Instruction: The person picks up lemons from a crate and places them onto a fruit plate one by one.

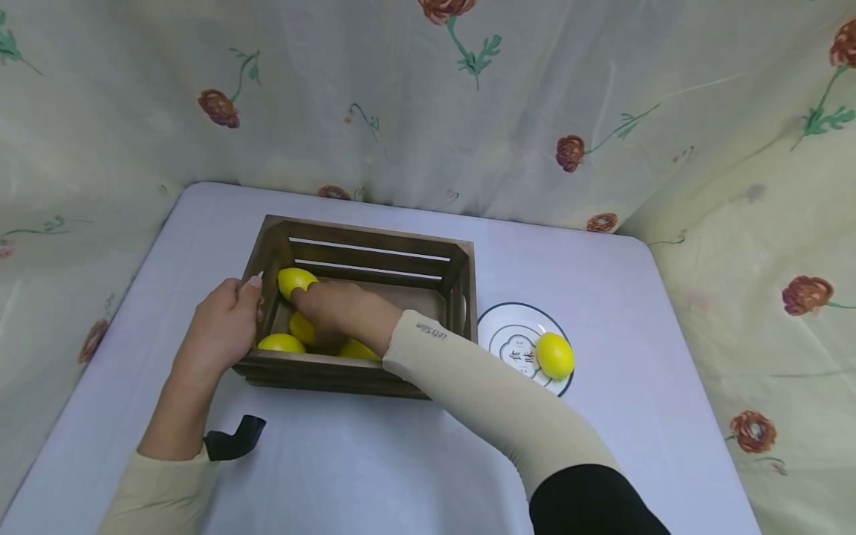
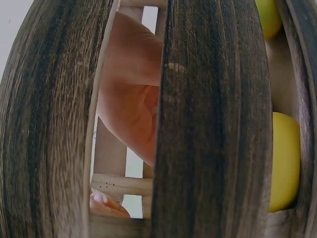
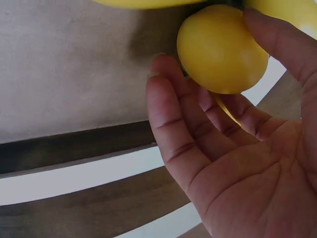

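Nearby, lemon (image 1: 554, 356) on plate (image 1: 513, 315) beside crate (image 1: 371, 239); sleeve (image 1: 498, 397) overlaps plate.

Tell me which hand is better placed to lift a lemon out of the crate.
The right hand, probably: it is inside the crate, thumb and fingers around a lemon, and nearer the plate. The left hand holds the crate's left end.

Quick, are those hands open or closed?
Left hand: closed, holding the crate.
Right hand: at a lemon; whether gripping it cannot be told.
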### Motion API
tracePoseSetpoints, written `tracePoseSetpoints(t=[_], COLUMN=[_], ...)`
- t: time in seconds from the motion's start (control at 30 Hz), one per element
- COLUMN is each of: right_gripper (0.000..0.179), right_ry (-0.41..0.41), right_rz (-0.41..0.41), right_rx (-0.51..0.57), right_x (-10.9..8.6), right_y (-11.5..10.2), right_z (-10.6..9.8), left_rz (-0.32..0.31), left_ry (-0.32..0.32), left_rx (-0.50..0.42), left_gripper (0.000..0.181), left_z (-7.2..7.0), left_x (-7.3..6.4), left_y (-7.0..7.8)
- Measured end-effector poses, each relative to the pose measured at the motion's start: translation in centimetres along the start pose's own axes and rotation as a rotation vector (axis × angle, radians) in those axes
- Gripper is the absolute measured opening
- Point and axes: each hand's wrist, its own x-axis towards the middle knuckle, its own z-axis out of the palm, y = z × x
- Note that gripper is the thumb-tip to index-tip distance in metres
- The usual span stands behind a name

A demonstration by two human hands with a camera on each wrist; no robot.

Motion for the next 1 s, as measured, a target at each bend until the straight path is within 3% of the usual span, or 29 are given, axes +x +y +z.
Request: tracePoseSetpoints(t=[0.63,1.0], right_gripper=[0.056,0.059], right_ry=[-0.070,-0.122], right_rz=[0.023,0.054], right_rx=[0.060,0.131], right_x=[0.09,0.05], right_y=[0.23,0.24], right_z=[0.39,0.32], left_rz=[0.009,0.021], left_ry=[-0.017,-0.083], left_rx=[-0.001,-0.007], left_gripper=[0.058,0.056], left_z=[0.02,-0.26], left_x=[0.24,0.57], left_y=[0.03,-0.06])
